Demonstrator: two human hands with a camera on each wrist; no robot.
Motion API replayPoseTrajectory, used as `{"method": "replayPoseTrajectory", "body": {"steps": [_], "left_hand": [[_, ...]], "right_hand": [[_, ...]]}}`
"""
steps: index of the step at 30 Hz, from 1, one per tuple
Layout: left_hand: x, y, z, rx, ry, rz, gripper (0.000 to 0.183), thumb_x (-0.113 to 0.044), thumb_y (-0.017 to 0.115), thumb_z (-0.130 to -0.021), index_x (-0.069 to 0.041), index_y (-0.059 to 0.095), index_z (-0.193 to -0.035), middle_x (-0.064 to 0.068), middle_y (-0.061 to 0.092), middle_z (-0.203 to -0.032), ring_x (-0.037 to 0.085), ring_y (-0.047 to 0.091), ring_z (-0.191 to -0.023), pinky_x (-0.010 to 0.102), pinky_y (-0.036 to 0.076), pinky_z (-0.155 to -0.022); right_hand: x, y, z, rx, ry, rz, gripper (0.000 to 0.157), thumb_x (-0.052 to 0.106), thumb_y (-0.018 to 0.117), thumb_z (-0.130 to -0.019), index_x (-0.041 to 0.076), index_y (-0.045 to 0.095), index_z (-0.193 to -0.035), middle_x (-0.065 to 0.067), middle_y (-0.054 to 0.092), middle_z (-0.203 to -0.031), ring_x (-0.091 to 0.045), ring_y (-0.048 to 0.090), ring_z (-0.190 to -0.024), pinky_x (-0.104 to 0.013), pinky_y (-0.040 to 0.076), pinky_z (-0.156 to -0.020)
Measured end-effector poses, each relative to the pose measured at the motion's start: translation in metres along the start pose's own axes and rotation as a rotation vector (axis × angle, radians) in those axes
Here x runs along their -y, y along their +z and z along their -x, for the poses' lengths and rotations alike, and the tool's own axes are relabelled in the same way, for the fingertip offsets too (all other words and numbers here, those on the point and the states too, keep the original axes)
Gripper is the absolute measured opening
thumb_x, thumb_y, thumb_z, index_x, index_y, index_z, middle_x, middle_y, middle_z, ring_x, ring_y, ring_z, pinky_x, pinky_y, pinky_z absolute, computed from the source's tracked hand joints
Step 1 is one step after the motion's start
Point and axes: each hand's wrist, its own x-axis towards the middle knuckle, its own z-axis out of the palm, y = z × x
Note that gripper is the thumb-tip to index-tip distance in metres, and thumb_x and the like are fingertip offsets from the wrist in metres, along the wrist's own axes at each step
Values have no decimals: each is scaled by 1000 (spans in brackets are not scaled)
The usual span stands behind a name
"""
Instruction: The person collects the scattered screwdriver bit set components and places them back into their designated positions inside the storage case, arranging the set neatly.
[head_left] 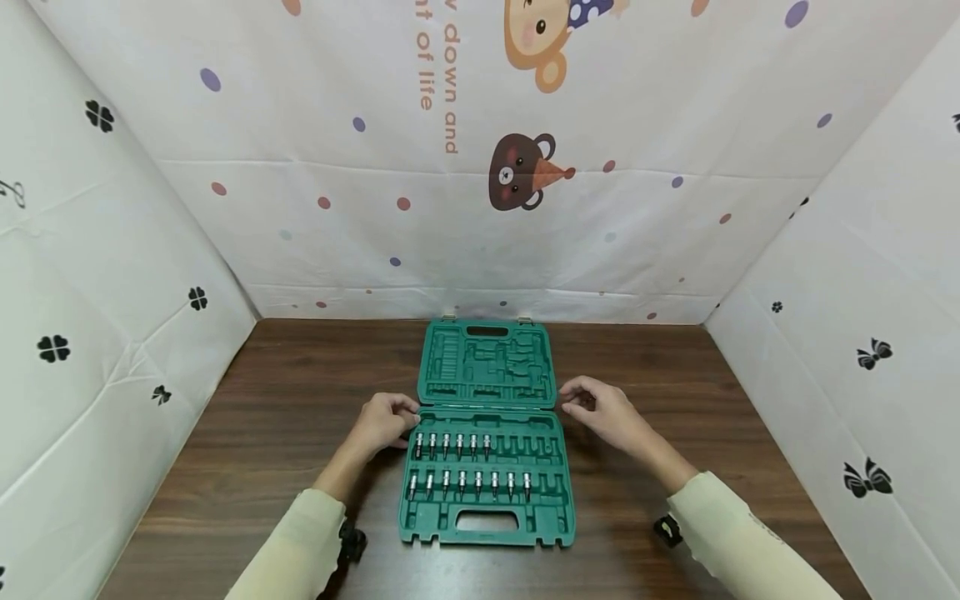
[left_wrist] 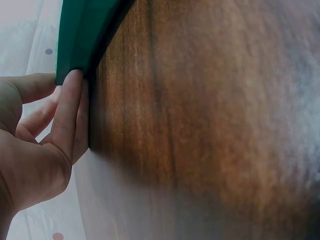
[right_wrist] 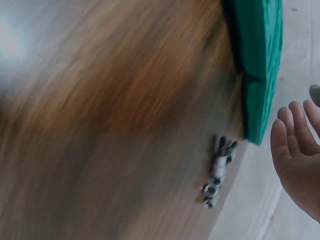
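A green plastic socket case (head_left: 558,521) lies unfolded on the table, its moulded lid (head_left: 487,367) toward the back wall. Two rows of silver bit sockets (head_left: 462,483) stand in its slots, filling the left and middle. My left hand (head_left: 384,423) grips the left edge near the hinge, thumb at the top rim and fingers against the side, as the left wrist view shows. Beside the right edge by the hinge hovers my right hand (head_left: 611,412), fingers loosely bent and holding nothing. In the right wrist view a gap separates its fingertips from the case.
Several loose metal bit sockets (right_wrist: 217,172) lie on the wooden table (head_left: 300,417) to the right of the case, visible in the right wrist view. Printed white cloth walls (head_left: 337,233) border the table at the back and both sides.
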Motion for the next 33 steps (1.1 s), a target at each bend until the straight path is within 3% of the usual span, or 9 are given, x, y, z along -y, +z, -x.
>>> {"method": "replayPoseTrajectory", "body": {"steps": [5, 12, 22, 33], "left_hand": [[0, 0, 0, 1, 0, 5, 17, -4, 66, -99, -2, 73, -115, 14, 71, -104, 22, 70, -90, 39, 65, -66], [0, 1, 0, 3, -5, 12, 17, -4, 66, -99, -2, 73, -115, 14, 71, -105, 22, 70, -91, 39, 65, -66], [0, 1, -1, 2, -5, 15, 17, -4, 66, -99, -2, 73, -114, 14, 71, -104, 22, 70, -90, 39, 65, -66], [1, 1, 0, -8, 1, 3, 17, -5, 66, -100, -3, 74, -115, 14, 71, -106, 23, 70, -92, 39, 65, -67]], "right_hand": [[-15, -5, 2, -33, -16, 34, 23, 15, 71, -100, 7, 68, -121, -1, 73, -105, -16, 67, -95, -26, 58, -76], [-30, -17, 3, -58, 30, 48, 25, 16, 71, -100, 7, 67, -122, -4, 71, -108, -18, 67, -95, -25, 59, -71], [-53, -31, 2, -128, 19, 154, 26, 14, 73, -98, 5, 67, -121, -12, 68, -114, -28, 67, -103, -47, 59, -87], [-76, -46, -6, -89, 92, 228, 24, 14, 71, -98, 6, 68, -121, -15, 68, -114, -32, 67, -105, -52, 56, -89]]}}
